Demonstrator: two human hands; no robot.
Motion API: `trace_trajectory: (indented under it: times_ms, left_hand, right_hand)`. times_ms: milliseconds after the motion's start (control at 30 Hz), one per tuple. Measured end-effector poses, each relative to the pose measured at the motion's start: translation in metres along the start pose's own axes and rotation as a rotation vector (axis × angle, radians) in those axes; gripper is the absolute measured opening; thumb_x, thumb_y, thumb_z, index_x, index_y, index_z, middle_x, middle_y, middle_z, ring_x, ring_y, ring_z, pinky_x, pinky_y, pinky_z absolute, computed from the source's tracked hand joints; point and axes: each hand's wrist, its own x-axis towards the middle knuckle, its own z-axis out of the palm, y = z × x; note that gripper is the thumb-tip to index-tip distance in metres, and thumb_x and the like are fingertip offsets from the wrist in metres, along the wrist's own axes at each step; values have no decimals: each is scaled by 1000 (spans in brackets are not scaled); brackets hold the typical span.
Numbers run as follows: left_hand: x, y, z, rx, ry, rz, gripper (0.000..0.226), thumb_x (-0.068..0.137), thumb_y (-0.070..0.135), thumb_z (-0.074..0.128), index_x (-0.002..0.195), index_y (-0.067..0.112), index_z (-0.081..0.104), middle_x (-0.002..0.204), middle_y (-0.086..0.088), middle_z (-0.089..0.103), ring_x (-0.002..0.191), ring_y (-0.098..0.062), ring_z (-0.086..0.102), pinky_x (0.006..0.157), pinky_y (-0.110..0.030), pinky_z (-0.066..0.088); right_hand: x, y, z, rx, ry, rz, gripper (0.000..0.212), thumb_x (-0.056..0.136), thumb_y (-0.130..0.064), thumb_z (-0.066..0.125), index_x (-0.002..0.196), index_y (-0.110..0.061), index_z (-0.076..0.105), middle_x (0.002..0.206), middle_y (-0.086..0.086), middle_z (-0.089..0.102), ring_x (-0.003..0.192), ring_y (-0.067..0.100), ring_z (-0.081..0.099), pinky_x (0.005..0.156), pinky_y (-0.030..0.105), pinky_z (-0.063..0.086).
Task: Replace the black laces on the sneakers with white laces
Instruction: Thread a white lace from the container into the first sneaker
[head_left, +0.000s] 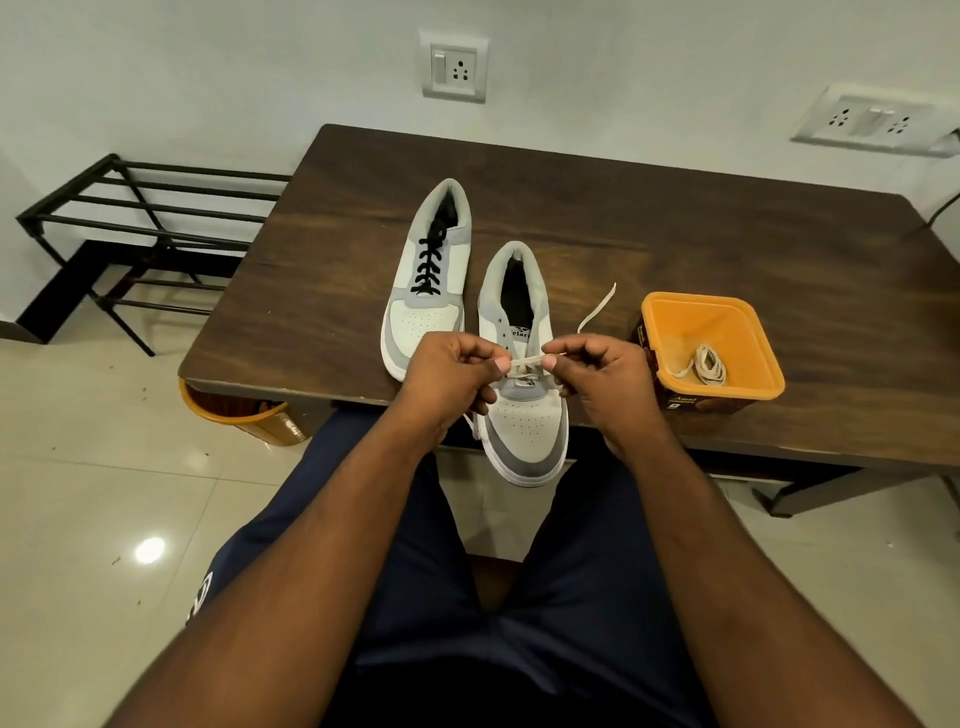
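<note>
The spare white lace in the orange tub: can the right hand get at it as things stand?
Probably yes. The orange tub stands open just beside the right hand, and the spare white lace lies uncovered inside. The right hand would first have to let go of the white lace it pinches together with the left hand.

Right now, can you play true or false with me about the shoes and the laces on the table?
1. The far sneaker has black laces. True.
2. Both hands pinch a white lace over the near sneaker. True: the left hand and the right hand each hold it.
3. The orange tub holds black laces. False: a bundled white lace lies in it.
4. The near sneaker is fully laced in white. False: only the lowest eyelets show lace.
5. The tub sits to the left of the sneakers. False: it sits to their right on the table.
</note>
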Motion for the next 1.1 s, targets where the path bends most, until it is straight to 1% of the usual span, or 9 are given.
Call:
trace_trajectory:
  times_ms: [133, 200, 300, 500, 667, 800, 867, 967, 1100]
  left_hand:
    - [-3, 1, -2, 116, 13, 5, 11, 93, 7, 64, 103, 7, 68, 74, -5, 68, 49, -16, 61, 44, -25, 51]
    - [-6, 6, 2, -11, -57, -13, 18, 93, 7, 63, 111, 6, 65, 84, -10, 70, 57, -22, 67, 52, -32, 59]
    - [-4, 6, 8, -104, -57, -1, 18, 87, 4, 69, 103, -5, 68, 82, -17, 70, 65, -24, 67, 66, -35, 62]
    - [7, -2, 11, -43, 107, -12, 8, 86, 1, 69, 81, -5, 68, 55, -2, 60, 44, -7, 49, 46, -21, 44]
    - [12, -4, 19, -11, 193, 24, 12, 86, 2, 68, 75, -3, 68, 45, 5, 53, 34, 0, 40, 41, -16, 37]
    - [18, -4, 22, 45, 204, 65, 17, 87, 4, 64, 70, 4, 67, 45, 8, 53, 34, 0, 39, 40, -17, 35]
    - [20, -5, 24, 73, 207, 85, 16, 86, 4, 63, 71, 3, 69, 54, -3, 61, 42, -4, 48, 45, -25, 44]
    - [26, -10, 26, 117, 227, 116, 18, 86, 6, 62, 70, 10, 71, 71, -13, 70, 63, -17, 63, 67, -40, 57]
    - [30, -15, 29, 189, 243, 148, 15, 86, 9, 61, 76, 11, 73, 74, -7, 72, 70, -19, 66, 73, -39, 58]
  right_hand:
    - [-3, 2, 2, -26, -33, -12, 22, 88, 2, 64, 95, -16, 72, 76, 2, 71, 60, 4, 59, 55, 20, 50]
    - [-3, 0, 7, 7, -37, 6, 16, 86, -1, 68, 92, -16, 69, 74, 6, 70, 57, 9, 59, 53, 21, 48]
    - [-1, -3, 11, 54, 8, 11, 12, 81, -3, 74, 83, -10, 65, 69, 7, 69, 54, 10, 60, 51, 18, 47]
    - [20, 14, 7, -103, 263, 54, 9, 85, -13, 71, 80, -21, 70, 76, -1, 71, 68, 9, 63, 67, 29, 53]
    - [29, 22, 24, -428, 128, 91, 18, 81, -35, 75, 84, -18, 70, 71, -6, 69, 69, 14, 67, 70, 38, 59]
    - [25, 26, 28, -532, 170, 43, 14, 87, -27, 69, 93, -15, 74, 84, -2, 71, 79, 16, 66, 76, 34, 55]
    - [21, 26, 30, -583, 202, 35, 24, 87, -35, 68, 97, -15, 73, 86, -1, 72, 81, 17, 66, 73, 31, 53]
    - [23, 27, 33, -679, 227, 50, 42, 83, -51, 67, 105, -16, 71, 86, -1, 71, 80, 18, 65, 72, 33, 53]
    - [26, 21, 36, -756, 231, 42, 32, 86, -47, 64, 95, -18, 73, 86, 0, 71, 79, 20, 65, 76, 38, 54]
